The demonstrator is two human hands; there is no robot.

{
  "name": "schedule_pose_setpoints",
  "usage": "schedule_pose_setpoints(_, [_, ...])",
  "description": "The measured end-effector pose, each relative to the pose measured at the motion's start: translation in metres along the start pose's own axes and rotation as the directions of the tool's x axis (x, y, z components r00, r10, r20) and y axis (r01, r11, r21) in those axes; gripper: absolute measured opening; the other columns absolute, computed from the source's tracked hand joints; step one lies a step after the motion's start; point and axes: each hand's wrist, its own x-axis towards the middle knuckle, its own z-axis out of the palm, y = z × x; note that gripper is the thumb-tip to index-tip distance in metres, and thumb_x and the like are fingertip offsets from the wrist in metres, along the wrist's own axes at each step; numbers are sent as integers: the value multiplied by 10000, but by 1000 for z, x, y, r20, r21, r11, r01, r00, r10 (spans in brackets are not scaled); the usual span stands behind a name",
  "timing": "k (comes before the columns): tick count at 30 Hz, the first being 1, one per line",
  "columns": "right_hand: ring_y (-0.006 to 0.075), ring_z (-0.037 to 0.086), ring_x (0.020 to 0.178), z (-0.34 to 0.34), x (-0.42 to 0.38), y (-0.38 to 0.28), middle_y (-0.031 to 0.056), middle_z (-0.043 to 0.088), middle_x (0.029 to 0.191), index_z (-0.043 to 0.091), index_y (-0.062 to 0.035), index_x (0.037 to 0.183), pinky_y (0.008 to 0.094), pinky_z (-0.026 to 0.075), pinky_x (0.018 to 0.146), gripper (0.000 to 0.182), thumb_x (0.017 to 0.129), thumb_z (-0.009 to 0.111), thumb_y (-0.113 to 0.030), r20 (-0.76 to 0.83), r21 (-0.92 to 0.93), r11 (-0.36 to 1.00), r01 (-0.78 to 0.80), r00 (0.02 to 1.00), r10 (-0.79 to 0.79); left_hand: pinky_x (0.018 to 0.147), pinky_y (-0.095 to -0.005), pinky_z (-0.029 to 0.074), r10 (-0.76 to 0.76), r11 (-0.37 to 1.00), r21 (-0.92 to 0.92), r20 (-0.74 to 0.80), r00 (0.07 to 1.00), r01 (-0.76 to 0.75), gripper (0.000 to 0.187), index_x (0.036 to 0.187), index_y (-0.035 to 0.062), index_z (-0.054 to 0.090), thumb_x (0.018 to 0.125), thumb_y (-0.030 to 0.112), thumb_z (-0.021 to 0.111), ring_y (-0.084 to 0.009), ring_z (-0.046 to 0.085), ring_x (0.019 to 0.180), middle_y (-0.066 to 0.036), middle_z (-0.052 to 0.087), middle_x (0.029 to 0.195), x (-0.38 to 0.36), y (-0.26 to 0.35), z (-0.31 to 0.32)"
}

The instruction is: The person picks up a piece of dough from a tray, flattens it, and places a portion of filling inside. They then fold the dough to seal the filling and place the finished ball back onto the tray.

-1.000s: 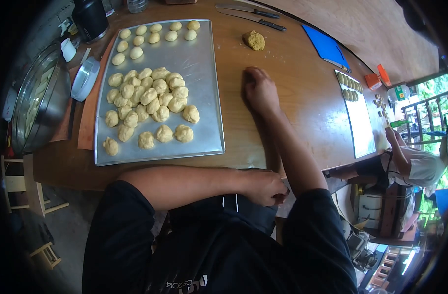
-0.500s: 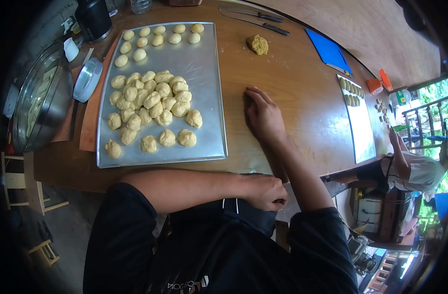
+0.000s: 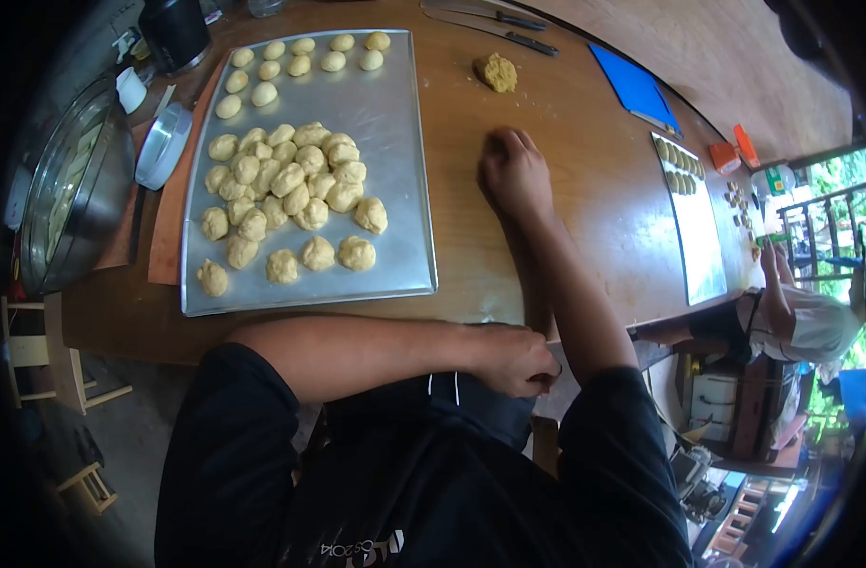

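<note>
On the wooden table (image 3: pixel 584 218), the right hand (image 3: pixel 515 177) was laid palm down, its fingers (image 3: pixel 501 144) drawn together and curled against the wood; whether a piece of dough was pressed beneath them could not be told. The lone dough lump (image 3: pixel 498 72) was seen ahead of that hand, farther from the person, apart from the fingertips and roughly in line with them. No long axis could be made out in the lump, which looked rounded and rough. The left hand (image 3: pixel 511 360) was held at the near table edge, well apart from the lump, its fingers closed loosely, with nothing clearly gripped. The right hand was therefore judged the nearer by far. To the left of the right hand, the metal tray (image 3: pixel 395 142) was set, with dough pieces (image 3: pixel 291 189) heaped on it.
</note>
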Motion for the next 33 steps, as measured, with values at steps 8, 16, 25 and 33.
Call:
schedule_pose_setpoints(8, [433, 716, 1111, -21, -36, -18, 184, 718, 1286, 701, -48, 1202, 498, 610, 961, 289, 926, 614, -59, -27, 31, 983, 179, 984, -178, 832, -502, 580, 7, 1000, -26, -15, 1000, -8, 188, 1011, 33, 759, 997, 204, 682, -403, 747, 895, -188, 775, 909, -1, -1, 0])
schedule_pose_setpoints(16, [426, 714, 1101, -1, -23, -26, 184, 705, 1292, 690, -56, 1222, 526, 595, 946, 294, 938, 616, -72, 37, 95, 989, 109, 993, -113, 842, -492, 580, 22, 1000, -3, -42, 999, -22, 184, 1012, 29, 758, 991, 198, 689, -400, 746, 912, -184, 776, 925, 0, -3, 2])
schedule_pose_setpoints(25, [424, 712, 1123, 6, -1, -17, 196, 710, 1271, 694, -58, 1216, 521, 593, 971, 290, 944, 595, -44, 21, 80, 994, 77, 997, -79, 847, -487, 584, -10, 1000, -7, -27, 1000, 10, 210, 1039, 30, 761, 999, 223, 688, -392, 749, 925, -187, 778, 940, 0, -4, 5])
schedule_pose_setpoints(33, [412, 697, 1190, 1, -1, 10, 191, 703, 1307, 691, -29, 1233, 497, 588, 1009, 309, 941, 590, -26, -19, 1, 1000, -16, 1000, 16, 834, -498, 582, 10, 1000, -28, -16, 1000, -10, 177, 1019, 41, 764, 983, 194, 683, -401, 747, 887, -189, 774, 906, -1, -2, 2])
